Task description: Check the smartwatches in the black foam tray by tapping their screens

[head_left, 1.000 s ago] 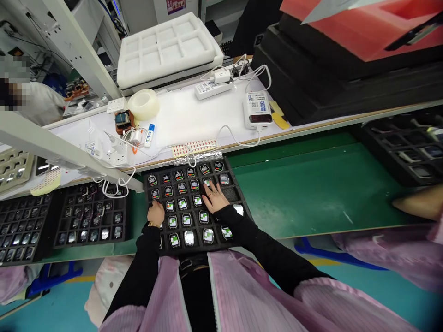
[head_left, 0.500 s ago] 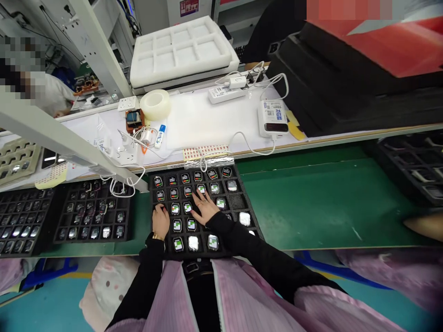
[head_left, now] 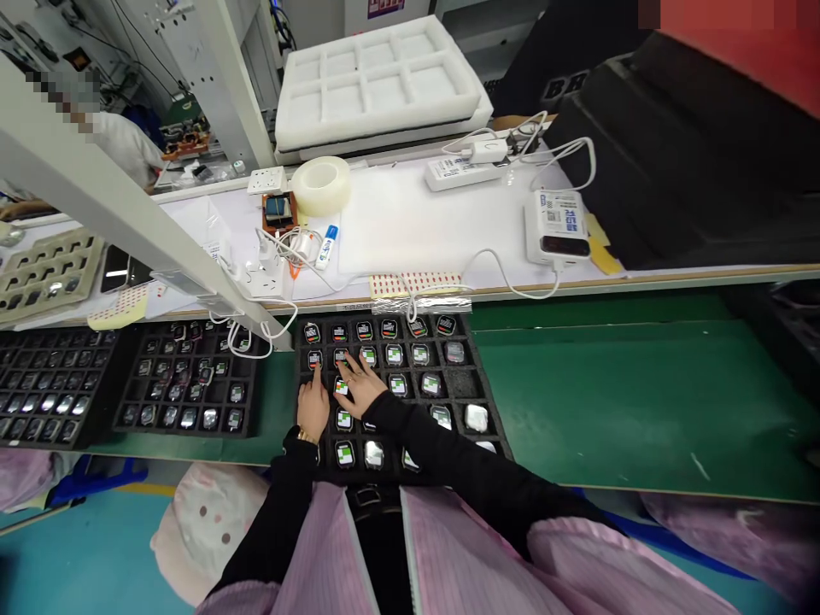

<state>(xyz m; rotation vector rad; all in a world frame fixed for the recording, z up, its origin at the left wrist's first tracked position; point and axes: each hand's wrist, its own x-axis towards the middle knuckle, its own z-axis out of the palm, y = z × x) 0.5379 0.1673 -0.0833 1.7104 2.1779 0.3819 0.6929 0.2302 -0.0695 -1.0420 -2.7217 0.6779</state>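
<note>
A black foam tray [head_left: 467, 386] holds rows of square smartwatches in separate compartments. My left hand [head_left: 313, 410] is at the tray's left side, its index finger stretched out to the lower edge of a smartwatch [head_left: 314, 359] with a dark, lettered screen. Beside it, my right hand [head_left: 362, 389] spreads its fingers, a fingertip on the neighbouring dark-screened smartwatch [head_left: 339, 355]. Neither hand holds anything. To the right in that row, a smartwatch [head_left: 394, 354] shows a white and green screen. My right forearm hides part of the lower rows.
More filled black trays [head_left: 185, 418] stand to the left on the green bench [head_left: 608, 384]. The white shelf above bears a tape roll [head_left: 320, 186], a glue stick [head_left: 326, 248], a charger with a display [head_left: 557, 229] and loose cables. A slanted metal post [head_left: 147, 222] rises at left.
My left index finger has stretched forward onto a second-row watch. My right hand has shifted left along that row, and the third watch there has turned from dark to white and green.
</note>
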